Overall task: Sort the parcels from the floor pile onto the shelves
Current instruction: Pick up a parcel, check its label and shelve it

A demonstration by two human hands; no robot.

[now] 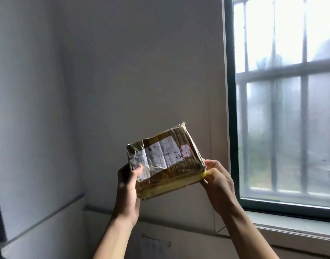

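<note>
Fingers [136, 172] of the left hand [127, 187] wrapped the near-left end of the parcel [171, 172], thumb pressed onto its taped top; the right hand [219, 184] pinched the opposite corner. Between both grips the brown box hung raised and tilted, its white label [161, 154] facing up (print too blurred to read). Beyond the hands stood a pale wall [123, 62], and right of the right hand a barred window [283, 109].
</note>
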